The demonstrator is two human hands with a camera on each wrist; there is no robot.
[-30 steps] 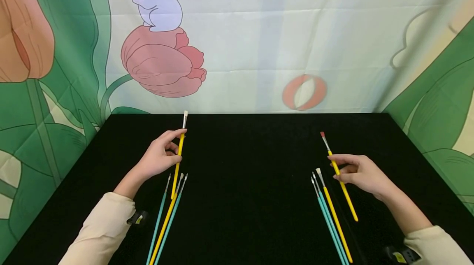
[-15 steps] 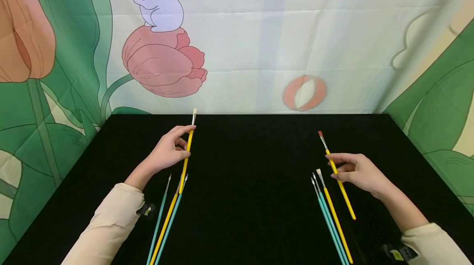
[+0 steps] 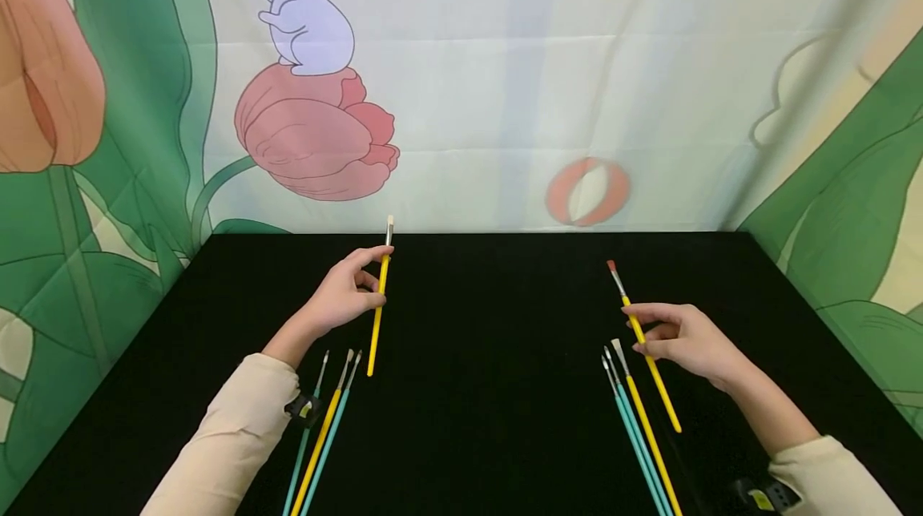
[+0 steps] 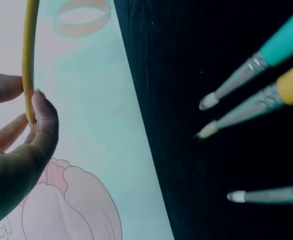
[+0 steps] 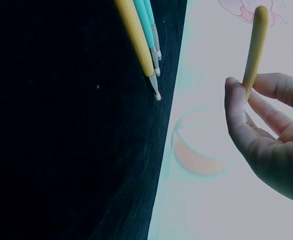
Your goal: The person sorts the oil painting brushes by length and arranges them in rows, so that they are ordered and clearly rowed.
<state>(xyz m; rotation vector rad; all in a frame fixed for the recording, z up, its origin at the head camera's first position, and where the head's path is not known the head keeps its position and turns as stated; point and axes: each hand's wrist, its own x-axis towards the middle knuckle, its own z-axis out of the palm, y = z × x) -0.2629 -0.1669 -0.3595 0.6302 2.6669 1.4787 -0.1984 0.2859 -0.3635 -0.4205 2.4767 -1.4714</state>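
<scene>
My left hand [image 3: 344, 292] pinches a yellow-handled paintbrush [image 3: 376, 324] with pale bristles, held upright above the black table with its bristles at the top. Over on the right, my right hand [image 3: 685, 340] pinches another yellow-handled paintbrush [image 3: 662, 392], whose bristles are red and tilt up to the left. In the left wrist view the thumb and fingers meet round the yellow handle [image 4: 29, 55]. The right wrist view has the rounded end of the other yellow handle [image 5: 256, 45] rising from between thumb and fingers; its bristles are hidden there.
Two teal paintbrushes and a yellow paintbrush [image 3: 317, 452] lie below my left hand. A similar group with a yellow paintbrush [image 3: 652, 444] lies left of my right forearm. The black tabletop [image 3: 476, 388] ends at a printed curtain [image 3: 461, 99] behind.
My left hand has moved right with its paintbrush, away from the brushes lying below it. My right hand has shifted slightly left, still holding its brush. The head view has tilted up a little.
</scene>
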